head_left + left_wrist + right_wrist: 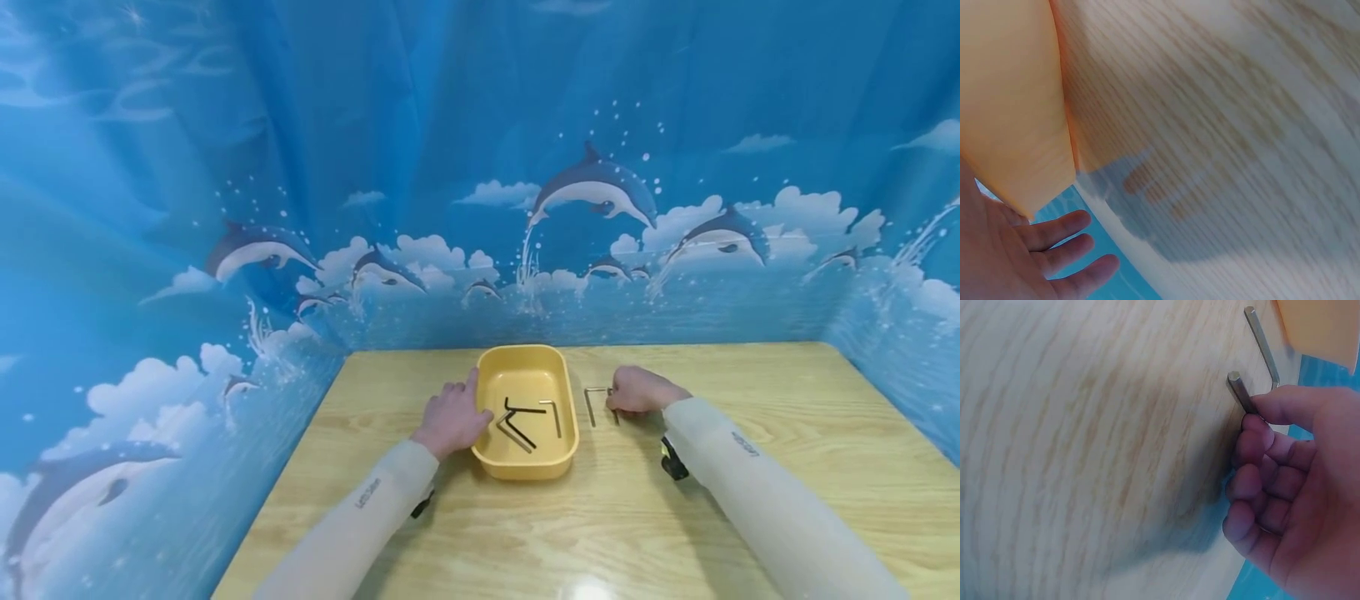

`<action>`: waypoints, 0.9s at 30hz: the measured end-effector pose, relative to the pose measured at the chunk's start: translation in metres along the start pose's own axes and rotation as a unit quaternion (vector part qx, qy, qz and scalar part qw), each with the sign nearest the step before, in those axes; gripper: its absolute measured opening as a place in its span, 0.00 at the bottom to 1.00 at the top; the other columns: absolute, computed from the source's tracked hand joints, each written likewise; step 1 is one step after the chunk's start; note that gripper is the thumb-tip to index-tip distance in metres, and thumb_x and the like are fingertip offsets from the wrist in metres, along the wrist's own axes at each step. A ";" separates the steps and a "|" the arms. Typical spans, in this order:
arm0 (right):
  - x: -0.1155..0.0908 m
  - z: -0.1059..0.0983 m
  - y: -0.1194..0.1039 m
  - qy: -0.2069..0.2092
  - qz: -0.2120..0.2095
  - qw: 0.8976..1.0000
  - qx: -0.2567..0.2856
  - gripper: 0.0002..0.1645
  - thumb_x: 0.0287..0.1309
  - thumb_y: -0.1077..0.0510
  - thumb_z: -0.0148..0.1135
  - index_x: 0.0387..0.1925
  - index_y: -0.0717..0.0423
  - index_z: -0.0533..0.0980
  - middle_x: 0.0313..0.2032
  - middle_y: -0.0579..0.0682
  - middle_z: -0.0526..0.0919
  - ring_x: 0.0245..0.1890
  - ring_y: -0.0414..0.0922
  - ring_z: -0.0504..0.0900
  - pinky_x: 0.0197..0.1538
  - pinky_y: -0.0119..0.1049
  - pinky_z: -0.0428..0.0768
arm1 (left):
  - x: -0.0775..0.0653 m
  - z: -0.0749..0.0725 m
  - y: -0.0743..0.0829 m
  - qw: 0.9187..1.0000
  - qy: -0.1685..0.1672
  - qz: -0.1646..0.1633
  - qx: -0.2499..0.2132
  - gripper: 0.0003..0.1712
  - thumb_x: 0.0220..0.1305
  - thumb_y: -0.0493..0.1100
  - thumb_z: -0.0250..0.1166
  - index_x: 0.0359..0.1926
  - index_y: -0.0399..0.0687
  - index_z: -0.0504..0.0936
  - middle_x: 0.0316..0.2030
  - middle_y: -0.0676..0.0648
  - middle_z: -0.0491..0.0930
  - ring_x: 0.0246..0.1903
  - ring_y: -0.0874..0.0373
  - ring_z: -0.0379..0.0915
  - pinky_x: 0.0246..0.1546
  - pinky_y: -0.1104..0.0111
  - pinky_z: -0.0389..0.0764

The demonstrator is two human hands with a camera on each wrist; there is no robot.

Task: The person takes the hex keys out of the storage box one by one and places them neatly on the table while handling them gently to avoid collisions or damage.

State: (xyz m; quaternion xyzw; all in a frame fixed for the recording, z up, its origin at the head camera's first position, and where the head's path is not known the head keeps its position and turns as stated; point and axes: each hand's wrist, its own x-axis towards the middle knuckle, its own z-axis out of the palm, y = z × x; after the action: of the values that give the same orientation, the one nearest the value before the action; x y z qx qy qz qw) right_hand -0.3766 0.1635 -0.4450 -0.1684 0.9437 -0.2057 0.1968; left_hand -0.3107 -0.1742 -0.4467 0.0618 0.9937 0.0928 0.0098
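Observation:
A yellow plastic tray stands on the table with two black hex keys and two silver hex keys inside. My left hand holds the tray's left rim, thumb over the edge and index finger along the outside. Its other fingers extend loosely beside the tray wall. To the right of the tray, my right hand pinches a silver hex key between thumb and index finger, its remaining fingers curled. Another silver hex key lies between that hand and the tray.
The pale wood-grain table reaches back to a blue curtain printed with dolphins, which also encloses both sides. A dark wrist device hangs under the right sleeve.

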 end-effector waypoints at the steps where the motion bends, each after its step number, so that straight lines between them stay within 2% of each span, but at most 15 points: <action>1: 0.000 0.000 -0.001 -0.002 -0.005 1.000 -0.001 0.24 0.61 0.58 0.58 0.09 0.47 0.69 0.09 0.41 0.64 0.10 0.38 0.60 0.19 0.32 0.64 | 0.000 -0.001 0.000 1.000 -0.001 -0.002 0.002 0.48 0.70 0.61 0.56 0.80 0.47 0.47 0.65 0.36 0.72 0.66 0.40 0.66 0.61 0.43 0.72; 9: 0.006 -0.003 0.002 -0.002 0.005 1.000 -0.010 0.22 0.61 0.58 0.60 0.11 0.50 0.72 0.09 0.42 0.66 0.10 0.39 0.60 0.20 0.32 0.64 | 0.002 -0.004 0.000 1.000 -0.005 -0.002 0.002 0.49 0.70 0.62 0.55 0.81 0.49 0.45 0.66 0.37 0.71 0.67 0.40 0.65 0.62 0.43 0.71; 27: 0.007 -0.008 0.002 -0.020 0.005 1.000 0.004 0.21 0.62 0.56 0.61 0.13 0.52 0.77 0.11 0.44 0.70 0.11 0.39 0.64 0.20 0.32 0.67 | 0.005 0.001 0.000 1.000 -0.018 -0.014 0.011 0.48 0.71 0.62 0.54 0.81 0.51 0.44 0.68 0.38 0.70 0.68 0.41 0.64 0.63 0.44 0.71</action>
State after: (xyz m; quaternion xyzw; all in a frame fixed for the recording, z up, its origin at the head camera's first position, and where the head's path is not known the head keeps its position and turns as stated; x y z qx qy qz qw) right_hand -0.3864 0.1647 -0.4414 -0.1672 0.9395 -0.2049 0.2176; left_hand -0.3152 -0.1739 -0.4473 0.0501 0.9951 0.0803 0.0284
